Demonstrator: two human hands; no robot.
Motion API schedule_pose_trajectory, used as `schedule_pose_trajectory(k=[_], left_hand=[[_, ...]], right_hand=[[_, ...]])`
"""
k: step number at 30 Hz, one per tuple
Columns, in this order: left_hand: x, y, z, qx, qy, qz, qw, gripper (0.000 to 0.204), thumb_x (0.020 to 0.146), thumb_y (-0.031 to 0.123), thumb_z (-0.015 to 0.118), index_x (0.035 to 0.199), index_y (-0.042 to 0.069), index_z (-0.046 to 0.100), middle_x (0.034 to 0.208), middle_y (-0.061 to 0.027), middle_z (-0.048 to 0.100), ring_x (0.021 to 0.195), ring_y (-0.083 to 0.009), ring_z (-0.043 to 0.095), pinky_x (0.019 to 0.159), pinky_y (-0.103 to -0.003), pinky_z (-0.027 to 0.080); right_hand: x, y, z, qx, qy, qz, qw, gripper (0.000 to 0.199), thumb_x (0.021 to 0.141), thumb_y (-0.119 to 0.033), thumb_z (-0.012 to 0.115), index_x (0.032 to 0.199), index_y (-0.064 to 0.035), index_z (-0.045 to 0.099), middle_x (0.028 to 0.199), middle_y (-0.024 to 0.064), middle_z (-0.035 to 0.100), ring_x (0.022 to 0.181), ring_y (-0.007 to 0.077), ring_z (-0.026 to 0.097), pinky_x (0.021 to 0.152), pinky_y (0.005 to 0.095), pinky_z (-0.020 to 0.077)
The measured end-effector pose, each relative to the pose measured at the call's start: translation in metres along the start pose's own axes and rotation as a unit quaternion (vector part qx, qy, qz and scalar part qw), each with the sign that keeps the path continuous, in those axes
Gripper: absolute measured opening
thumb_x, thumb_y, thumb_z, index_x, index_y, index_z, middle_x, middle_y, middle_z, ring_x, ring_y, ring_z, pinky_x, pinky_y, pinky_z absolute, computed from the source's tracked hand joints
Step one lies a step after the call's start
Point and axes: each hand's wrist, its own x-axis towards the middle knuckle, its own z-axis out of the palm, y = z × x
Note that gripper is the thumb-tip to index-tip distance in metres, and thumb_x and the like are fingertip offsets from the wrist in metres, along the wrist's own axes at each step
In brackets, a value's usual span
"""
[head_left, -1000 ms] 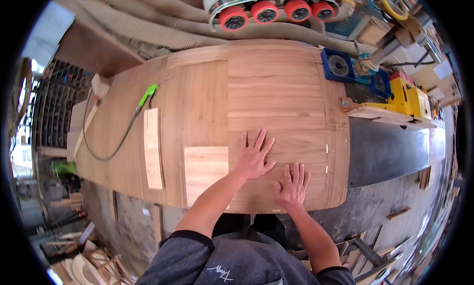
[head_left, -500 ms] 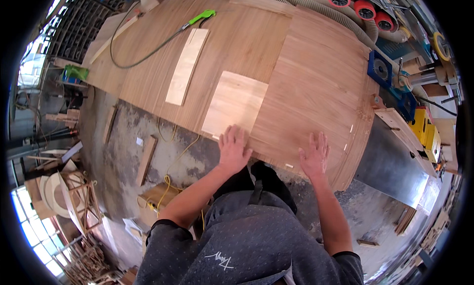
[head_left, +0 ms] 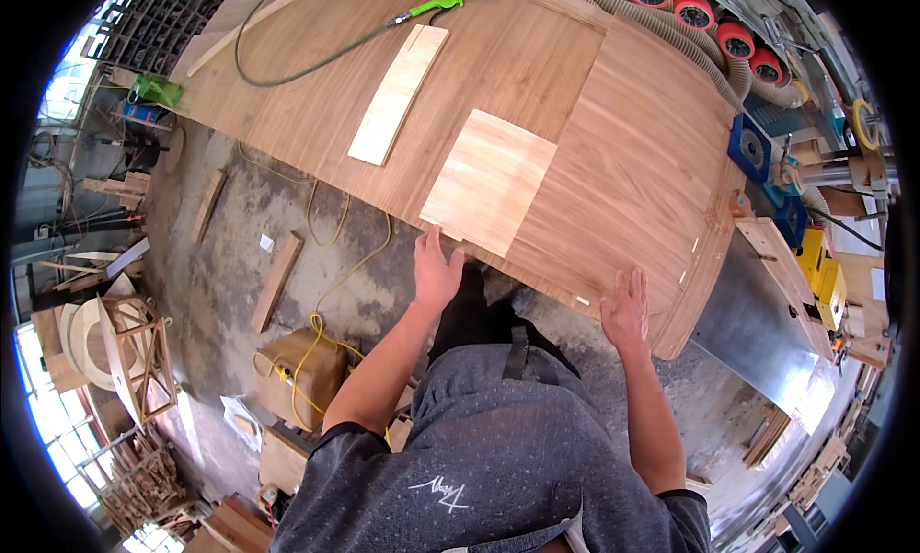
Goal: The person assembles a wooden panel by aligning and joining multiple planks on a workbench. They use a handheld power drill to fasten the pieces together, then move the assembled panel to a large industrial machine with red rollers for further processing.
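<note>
A large brown wood-grain panel (head_left: 632, 160) lies on the right part of the worktable (head_left: 297, 112). A paler square board (head_left: 489, 184) rests against its left side, near the table's front edge. My left hand (head_left: 438, 273) is at that edge, fingertips by the square board's near corner, thumb apart, holding nothing. Over the panel's near right part, my right hand (head_left: 625, 313) has its fingers stretched out and is likewise bare. Whether its palm touches the panel I cannot tell. Farther left lies a long pale wooden strip (head_left: 398, 98).
A green air blow gun (head_left: 436, 7) with a dark hose lies at the table's back. Ribbed hoses (head_left: 661, 45) and red wheels (head_left: 695, 11) stand behind it. To the right are a blue-framed blade (head_left: 750, 149) and yellow tool (head_left: 819, 275). A yellow cord (head_left: 316, 323) trails across the floor.
My left hand has drawn back from the square board to the table's edge. My right hand has shifted slightly toward the panel's near edge. The whole view has tilted and shifted.
</note>
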Motion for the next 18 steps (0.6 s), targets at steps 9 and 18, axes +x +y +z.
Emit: schedule_pose_trajectory(k=[9, 18], left_hand=[[0.045, 0.024, -0.014, 0.176, 0.041, -0.031, 0.983, 0.078, 0.085, 0.034, 0.077, 0.145, -0.003, 0.044, 0.141, -0.0246, 0.044, 0.129, -0.0427, 0.044, 0.109, -0.050, 0.039], [0.111, 0.025, -0.018, 0.175, -0.098, -0.062, 0.978, 0.082, 0.083, 0.038, 0.079, 0.147, -0.001, 0.043, 0.138, -0.0284, 0.049, 0.129, -0.0464, 0.047, 0.109, -0.052, 0.042]], right_hand=[[0.004, -0.008, -0.006, 0.011, -0.003, 0.017, 1.000, 0.071, 0.089, -0.024, 0.067, 0.153, -0.0021, 0.045, 0.164, 0.0316, 0.025, 0.154, 0.0477, 0.020, 0.124, 0.0507, 0.0264], [0.010, -0.027, -0.022, 0.025, -0.065, 0.099, 0.993, 0.071, 0.088, -0.024, 0.069, 0.152, -0.0046, 0.047, 0.168, 0.0255, 0.019, 0.156, 0.0417, 0.018, 0.122, 0.0485, 0.0327]])
